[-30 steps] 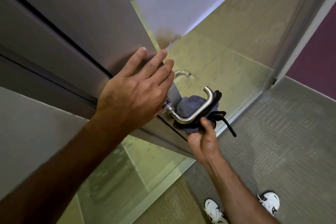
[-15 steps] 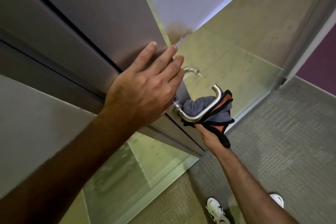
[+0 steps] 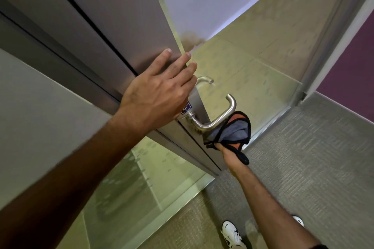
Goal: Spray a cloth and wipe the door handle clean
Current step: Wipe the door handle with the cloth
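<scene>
A brushed-metal lever door handle point(image 3: 219, 118) juts from the edge of the grey door point(image 3: 125, 16). My left hand point(image 3: 159, 91) lies flat against the door face just above the handle, fingers spread. My right hand point(image 3: 227, 150) reaches up from below and grips a bunched grey and orange cloth with black edging point(image 3: 232, 131). The cloth presses against the underside of the lever's outer part. Most of my right hand's fingers are hidden by the cloth.
A second handle point(image 3: 204, 81) shows on the door's far side. A glass panel point(image 3: 141, 188) sits below the door's metal section. Grey carpet point(image 3: 303, 157) covers the floor, with my white shoes point(image 3: 232, 234) at the bottom. A purple wall point(image 3: 354, 70) stands at right.
The cloth was bunched over the lever near its base; it has slid down to under the lever's outer part. My left hand stays flat on the door.
</scene>
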Available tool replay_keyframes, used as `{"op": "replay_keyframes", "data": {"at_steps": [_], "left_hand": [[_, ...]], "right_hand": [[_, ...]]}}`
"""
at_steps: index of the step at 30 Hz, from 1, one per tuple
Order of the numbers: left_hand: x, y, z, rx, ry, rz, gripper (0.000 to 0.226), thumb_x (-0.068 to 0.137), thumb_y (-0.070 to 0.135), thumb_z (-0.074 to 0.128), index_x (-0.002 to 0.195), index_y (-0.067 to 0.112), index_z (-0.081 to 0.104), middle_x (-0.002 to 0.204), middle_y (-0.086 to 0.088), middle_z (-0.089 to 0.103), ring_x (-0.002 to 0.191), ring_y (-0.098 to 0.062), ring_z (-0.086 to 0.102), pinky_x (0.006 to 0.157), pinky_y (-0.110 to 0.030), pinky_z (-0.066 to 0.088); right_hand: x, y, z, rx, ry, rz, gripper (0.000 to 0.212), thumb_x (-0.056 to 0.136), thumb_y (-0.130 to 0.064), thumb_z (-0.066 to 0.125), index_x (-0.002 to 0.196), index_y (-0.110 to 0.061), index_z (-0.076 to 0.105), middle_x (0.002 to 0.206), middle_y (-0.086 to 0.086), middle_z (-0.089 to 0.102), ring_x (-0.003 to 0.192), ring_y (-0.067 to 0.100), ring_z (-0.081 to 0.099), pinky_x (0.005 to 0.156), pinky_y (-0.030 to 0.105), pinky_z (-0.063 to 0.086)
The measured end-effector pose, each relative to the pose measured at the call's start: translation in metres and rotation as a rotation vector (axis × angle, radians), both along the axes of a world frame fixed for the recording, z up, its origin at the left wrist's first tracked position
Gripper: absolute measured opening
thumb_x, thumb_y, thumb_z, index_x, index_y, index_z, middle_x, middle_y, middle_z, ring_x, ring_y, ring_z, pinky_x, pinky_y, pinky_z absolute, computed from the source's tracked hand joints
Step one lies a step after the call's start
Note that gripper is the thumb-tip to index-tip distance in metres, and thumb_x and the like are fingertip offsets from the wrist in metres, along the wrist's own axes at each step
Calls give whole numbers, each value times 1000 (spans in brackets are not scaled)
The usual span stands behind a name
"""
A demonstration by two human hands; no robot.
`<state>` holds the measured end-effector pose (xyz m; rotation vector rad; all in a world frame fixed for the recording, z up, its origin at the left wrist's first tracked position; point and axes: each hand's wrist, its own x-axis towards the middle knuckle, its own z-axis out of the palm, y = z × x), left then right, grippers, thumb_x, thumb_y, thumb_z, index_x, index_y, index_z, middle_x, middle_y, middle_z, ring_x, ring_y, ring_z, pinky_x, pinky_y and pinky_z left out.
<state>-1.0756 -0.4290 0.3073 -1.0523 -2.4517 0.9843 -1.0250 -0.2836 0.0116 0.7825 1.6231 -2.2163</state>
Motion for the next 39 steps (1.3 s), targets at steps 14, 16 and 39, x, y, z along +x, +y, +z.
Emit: {"op": "replay_keyframes", "data": {"at_steps": [14, 16, 39], "left_hand": [[34, 22, -21, 699, -410, 20, 47, 90, 29, 59, 135, 19, 63, 139, -2, 65, 140, -26, 50, 117, -46, 36], [54, 32, -43, 886, -567, 154, 52, 90, 35, 61, 141, 24, 58, 141, 3, 63, 139, -18, 50, 116, -40, 39], [150, 203, -112, 2106, -590, 1024, 53, 58, 42, 87, 106, 35, 65, 100, 10, 77, 92, -9, 75, 85, -36, 59]], "right_hand": [[47, 105, 91, -151, 169, 192, 43, 83, 11, 64, 119, -13, 64, 127, 13, 68, 124, 31, 59, 116, 48, 38], [54, 118, 101, -175, 197, 246, 42, 81, 9, 66, 117, -12, 68, 125, 14, 70, 123, 33, 61, 114, 49, 40], [20, 214, 154, -15, 413, 533, 41, 68, -21, 81, 106, -11, 68, 102, 19, 76, 97, 36, 71, 92, 55, 55]]}}
